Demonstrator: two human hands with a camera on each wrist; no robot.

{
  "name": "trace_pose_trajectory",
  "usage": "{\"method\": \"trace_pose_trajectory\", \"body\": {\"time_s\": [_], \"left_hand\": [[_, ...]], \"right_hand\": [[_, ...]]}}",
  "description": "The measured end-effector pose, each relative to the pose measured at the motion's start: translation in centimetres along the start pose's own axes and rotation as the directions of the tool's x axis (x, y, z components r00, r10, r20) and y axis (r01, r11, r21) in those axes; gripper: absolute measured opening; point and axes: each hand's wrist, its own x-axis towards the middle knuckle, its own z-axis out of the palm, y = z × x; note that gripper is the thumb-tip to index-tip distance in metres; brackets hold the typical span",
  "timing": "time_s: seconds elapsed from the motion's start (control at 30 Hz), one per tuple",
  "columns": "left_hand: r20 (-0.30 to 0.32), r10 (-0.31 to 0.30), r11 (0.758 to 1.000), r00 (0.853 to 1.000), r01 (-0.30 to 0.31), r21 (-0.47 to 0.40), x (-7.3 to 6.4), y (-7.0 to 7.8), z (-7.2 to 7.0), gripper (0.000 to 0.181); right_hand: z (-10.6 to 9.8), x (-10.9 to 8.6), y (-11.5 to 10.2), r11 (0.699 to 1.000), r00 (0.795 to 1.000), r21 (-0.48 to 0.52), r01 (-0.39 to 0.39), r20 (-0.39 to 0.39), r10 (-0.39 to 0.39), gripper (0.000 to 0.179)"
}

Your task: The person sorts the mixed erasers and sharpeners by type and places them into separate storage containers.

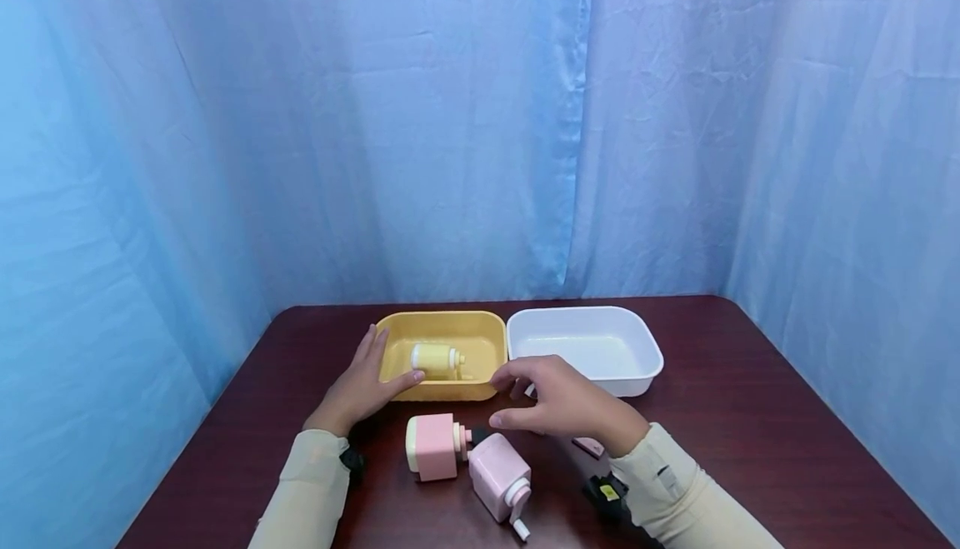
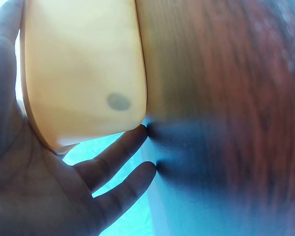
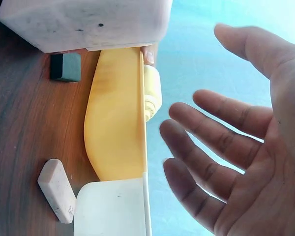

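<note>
My left hand (image 1: 365, 384) rests at the left front corner of a yellow plastic basin (image 1: 448, 391), its thumb over the front rim and its extended fingers along the outer side. Inside the basin lies a yellow crank pencil sharpener (image 1: 435, 357). My right hand (image 1: 558, 399) hovers in front of the basins with relaxed fingers, holding nothing. Below it on the table are a pink sharpener (image 1: 437, 446) on its side and a lilac sharpener (image 1: 500, 476) with its crank towards me. A dark green-black block (image 3: 65, 67) lies near them.
A white basin (image 1: 637, 386) stands against the right side of the yellow one. In the right wrist view a pale block (image 3: 57, 191), like an eraser, lies before it. A small pink piece (image 1: 588, 446) shows under my right wrist. Blue curtains (image 1: 480, 157) surround the dark wooden table (image 1: 720, 416).
</note>
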Motion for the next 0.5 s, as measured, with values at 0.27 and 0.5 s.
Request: {"method": "trace_pose_trajectory", "body": {"time_s": [0.27, 0.5], "left_hand": [[0.007, -0.004, 1.000, 1.000, 0.004, 0.015, 0.0, 0.2, 0.1, 0.122], [0.009, 0.004, 1.000, 1.000, -0.004, 0.011, 0.1, 0.1, -0.1, 0.123]], "right_hand": [[-1.1, -1.1, -0.1, 0.998, 0.992, 0.062, 0.025, 0.121, -0.033, 0.045], [-1.5, -1.4, -0.6, 0.999, 0.966, 0.022, 0.027, 0.258, -0.032, 0.059]]}}
